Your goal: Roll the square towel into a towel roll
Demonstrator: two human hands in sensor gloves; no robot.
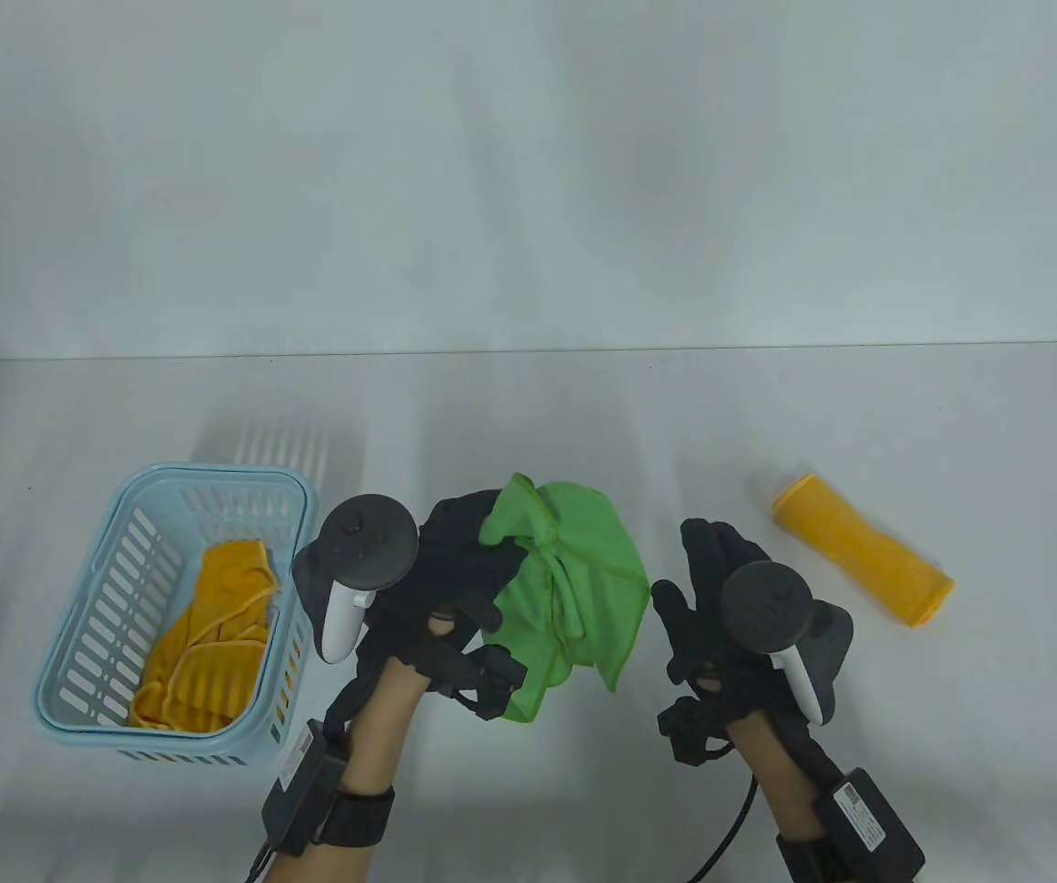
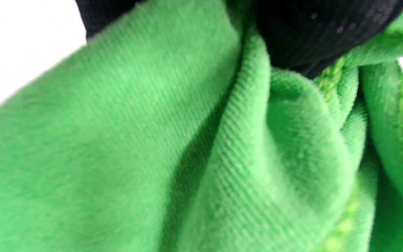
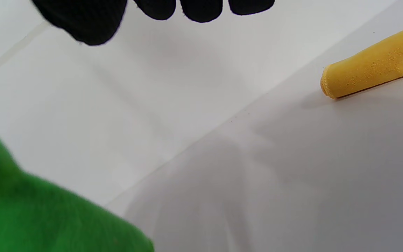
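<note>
Table view: the left hand [image 1: 454, 570] grips a bunched green towel [image 1: 574, 589], fingers curled round the cloth at its upper left; the towel hangs crumpled at the hand's 3 o'clock, over the desk [image 1: 528, 423] near the front edge. The right hand [image 1: 721, 598] sits just beside the towel at its 3 o'clock, apart from it, fingers straight and holding nothing. A yellow roll [image 1: 864, 561] lies on the desk at 2 o'clock from the right hand, well apart. A blue basket [image 1: 86, 625] stands at 9 o'clock from the left hand, with a loose yellow towel [image 1: 206, 644] inside.

The left wrist view is filled by the green towel [image 2: 152, 157], showing its ribbed weave and stitched hem, with a dark glove finger [image 2: 313, 31] pressed into the folds at the top; the table view lacks this detail. The right wrist view shows the bare fingertips [image 3: 201, 10] at 12 o'clock, clear of cloth, the towel's edge [image 3: 30, 213] at 8 o'clock, and the roll's end [image 3: 373, 66] at 2 o'clock.
</note>
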